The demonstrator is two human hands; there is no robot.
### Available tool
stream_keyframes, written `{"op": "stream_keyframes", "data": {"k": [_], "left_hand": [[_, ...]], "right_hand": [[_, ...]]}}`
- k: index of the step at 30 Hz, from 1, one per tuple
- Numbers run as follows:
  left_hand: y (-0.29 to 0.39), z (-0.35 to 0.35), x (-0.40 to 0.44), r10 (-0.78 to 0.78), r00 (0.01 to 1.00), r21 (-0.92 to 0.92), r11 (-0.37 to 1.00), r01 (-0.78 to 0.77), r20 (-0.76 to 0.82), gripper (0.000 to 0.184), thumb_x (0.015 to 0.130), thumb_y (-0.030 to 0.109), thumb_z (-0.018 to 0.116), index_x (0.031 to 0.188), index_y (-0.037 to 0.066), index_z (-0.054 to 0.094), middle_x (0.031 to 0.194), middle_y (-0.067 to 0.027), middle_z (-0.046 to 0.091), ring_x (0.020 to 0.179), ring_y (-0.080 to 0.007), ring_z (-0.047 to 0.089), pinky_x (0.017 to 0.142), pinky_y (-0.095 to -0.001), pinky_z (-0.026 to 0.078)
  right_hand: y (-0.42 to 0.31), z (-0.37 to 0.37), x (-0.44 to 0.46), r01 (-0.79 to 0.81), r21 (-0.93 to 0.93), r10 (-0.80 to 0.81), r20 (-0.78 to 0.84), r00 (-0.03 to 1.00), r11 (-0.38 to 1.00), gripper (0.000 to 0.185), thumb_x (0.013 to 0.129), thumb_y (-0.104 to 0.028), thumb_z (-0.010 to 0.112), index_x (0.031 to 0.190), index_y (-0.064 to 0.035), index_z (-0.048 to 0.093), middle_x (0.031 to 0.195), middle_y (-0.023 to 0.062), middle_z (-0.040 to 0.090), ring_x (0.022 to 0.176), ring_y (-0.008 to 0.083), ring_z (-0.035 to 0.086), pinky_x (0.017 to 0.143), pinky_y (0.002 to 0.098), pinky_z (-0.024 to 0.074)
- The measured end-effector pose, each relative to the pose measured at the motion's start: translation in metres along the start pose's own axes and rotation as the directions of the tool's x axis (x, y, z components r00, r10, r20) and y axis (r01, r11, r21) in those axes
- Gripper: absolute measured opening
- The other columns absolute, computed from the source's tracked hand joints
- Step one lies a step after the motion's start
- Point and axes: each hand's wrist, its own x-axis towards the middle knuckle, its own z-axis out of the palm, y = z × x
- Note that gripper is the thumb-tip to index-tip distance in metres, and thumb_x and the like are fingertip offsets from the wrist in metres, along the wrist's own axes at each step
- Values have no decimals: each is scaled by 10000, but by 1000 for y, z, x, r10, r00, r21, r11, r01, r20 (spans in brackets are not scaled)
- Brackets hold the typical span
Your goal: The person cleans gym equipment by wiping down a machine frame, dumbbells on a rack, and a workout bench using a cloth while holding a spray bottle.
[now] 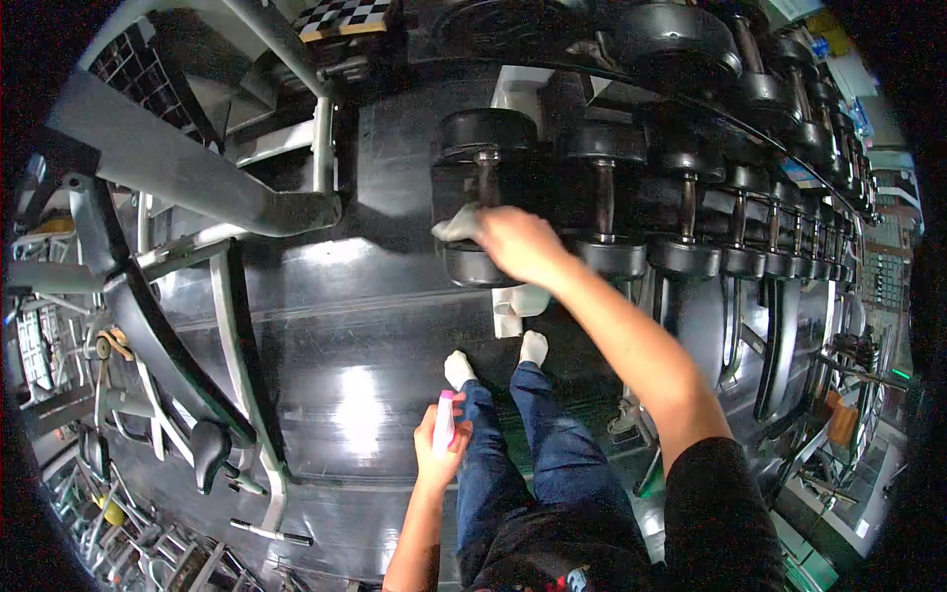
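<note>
My right hand (518,245) is closed on a pale cloth (457,225), which lies against the lower part of the nearest black dumbbell (477,266). That dumbbell rests at the left end of a rack, with its metal handle showing above the cloth. In front of my legs, my left hand (440,440) is wrapped round a white bottle with a pink top (444,419), held away from the dumbbells. Its label cannot be made out. A second dumbbell (606,259) sits just right of the one under my right hand.
Several more dumbbells (688,259) line the rack to the right, with an upper row (681,49) behind. A weight machine's grey frame (227,187) and black padded bench (163,345) stand at left. A checkered board (345,18) is at the top. Dark shiny floor (335,395) lies between.
</note>
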Motion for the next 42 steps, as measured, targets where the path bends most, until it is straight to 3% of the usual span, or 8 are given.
{"op": "stream_keyframes", "data": {"k": [3,6,12,21,25,30,36,42], "left_hand": [[-15,-8,0,65,996,-6,998,-65,-54,220,773,-24,610,990,-6,578,1064,-90,682,809,-108,579,742,-269,500],[-22,-18,0,36,999,-23,999,-36,5,254,774,-110,566,995,8,524,1213,-141,626,897,-119,596,724,-245,514],[-20,-11,1,-3,1000,-58,998,2,-10,282,757,-75,581,1025,5,547,1154,-117,651,847,-110,592,737,-267,509],[-19,-4,4,-45,999,-45,998,46,14,233,762,-42,636,975,4,554,1142,-98,681,905,-135,617,818,-298,505],[-6,-5,6,-37,999,-78,996,39,27,215,775,-41,629,970,5,549,1147,-100,679,884,-117,600,805,-289,504],[-23,-4,11,21,998,-29,999,-20,59,279,753,-119,530,989,31,517,1206,-152,622,841,-121,593,702,-261,519],[-6,6,14,-27,999,14,1000,26,25,247,755,-90,573,975,17,541,1140,-119,658,853,-126,593,753,-279,511],[-7,2,15,-43,999,-80,996,44,12,217,760,-25,647,961,4,570,1088,-112,689,906,-151,616,827,-318,501]], "right_hand": [[33,-11,13,-36,429,195,-334,922,902,357,978,-341,490,952,-13,630,763,257,647,768,435,652,686,531,502],[27,-29,21,11,290,159,-557,815,957,307,959,-301,507,1013,-23,628,894,237,665,851,412,650,740,498,506],[12,35,49,161,-175,-213,-345,914,971,353,925,-224,547,1208,-14,561,1276,226,559,1255,361,486,1029,434,431],[14,-5,11,58,-10,-55,197,979,998,359,939,-245,538,1155,40,573,1190,241,600,1156,344,564,910,450,483],[10,-31,1,-218,493,211,71,975,842,305,925,-222,560,1122,11,573,1085,265,612,1019,442,580,856,498,472],[7,4,39,236,77,-148,-585,797,969,286,900,-163,594,1122,17,568,1066,252,604,998,438,593,870,448,495],[8,45,32,179,60,-176,-52,983,982,274,939,-281,540,1018,-27,601,936,264,654,910,423,649,787,517,526],[42,19,-25,-9,497,142,-230,963,868,321,997,-252,486,1173,-3,584,967,189,691,910,278,688,807,373,508]]}}
